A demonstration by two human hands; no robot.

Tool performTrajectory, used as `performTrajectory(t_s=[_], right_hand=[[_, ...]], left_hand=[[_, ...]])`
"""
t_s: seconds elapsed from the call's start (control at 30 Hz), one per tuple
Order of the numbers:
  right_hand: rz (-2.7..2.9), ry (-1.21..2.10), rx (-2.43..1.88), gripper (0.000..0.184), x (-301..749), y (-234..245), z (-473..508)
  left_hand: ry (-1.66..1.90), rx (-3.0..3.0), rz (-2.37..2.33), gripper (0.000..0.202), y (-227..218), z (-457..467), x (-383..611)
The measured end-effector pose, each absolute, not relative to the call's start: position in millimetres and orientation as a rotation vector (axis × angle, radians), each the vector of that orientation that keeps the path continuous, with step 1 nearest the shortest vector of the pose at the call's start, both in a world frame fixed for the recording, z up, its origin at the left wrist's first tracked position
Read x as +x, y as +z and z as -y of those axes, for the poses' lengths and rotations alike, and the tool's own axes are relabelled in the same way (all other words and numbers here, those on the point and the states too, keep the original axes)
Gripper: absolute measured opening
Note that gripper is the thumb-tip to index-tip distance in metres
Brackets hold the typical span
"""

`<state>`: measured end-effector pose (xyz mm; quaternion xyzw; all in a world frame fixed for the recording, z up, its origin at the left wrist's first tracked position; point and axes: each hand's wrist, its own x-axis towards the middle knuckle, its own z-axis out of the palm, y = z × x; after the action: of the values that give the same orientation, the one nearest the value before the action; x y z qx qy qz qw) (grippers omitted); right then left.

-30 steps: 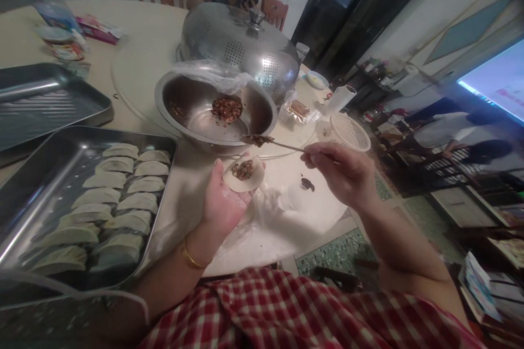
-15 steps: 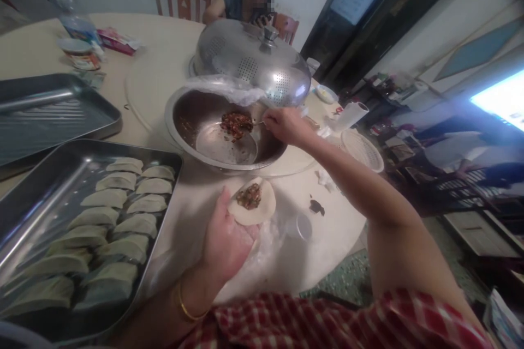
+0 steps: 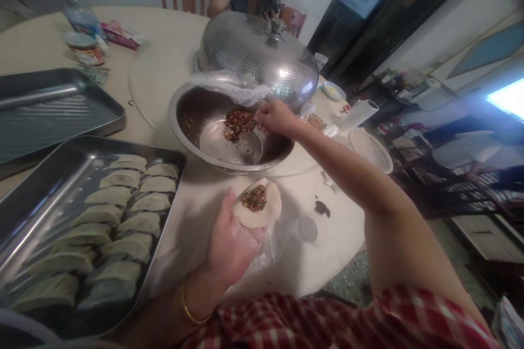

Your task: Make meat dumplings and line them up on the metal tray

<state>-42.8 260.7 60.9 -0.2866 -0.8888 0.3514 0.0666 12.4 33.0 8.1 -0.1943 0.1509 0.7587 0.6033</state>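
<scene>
Left hand (image 3: 234, 242) in front of steel bowl (image 3: 213, 142), fingers cradling round wrapper (image 3: 272, 209) topped with filling (image 3: 254, 198); right hand (image 3: 273, 116) over bowl's right side, fingers pinched narrow on mostly hidden stick (image 3: 254, 122) beside chopped mixture (image 3: 237, 121).

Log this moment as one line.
left hand: holds wrapper topped with filling | right hand: over bowl, beside more filling | tray: dumplings, two rows

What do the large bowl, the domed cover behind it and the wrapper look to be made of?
Large bowl: smooth metal, probably stainless steel; its inside gleams with reflections.
Domed cover: polished metal, likely steel too; bright highlights between clusters of small holes.
Wrapper: apparently dough, pale and matte, judging by its thin, shineless disc.
</scene>
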Motion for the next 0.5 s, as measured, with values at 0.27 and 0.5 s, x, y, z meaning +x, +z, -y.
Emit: performTrajectory(t_s=[0.27,0.5], right_hand=[[2.602,1.503,-0.907,0.036,-64,59,-225],[2.363,1.85,-0.933,0.031,-47,78,-221]], left_hand=[[1.752,-0.417,-0.382,0.054,13,-34,13],[1.819,-0.419,-0.354,0.055,13,-33,10]])
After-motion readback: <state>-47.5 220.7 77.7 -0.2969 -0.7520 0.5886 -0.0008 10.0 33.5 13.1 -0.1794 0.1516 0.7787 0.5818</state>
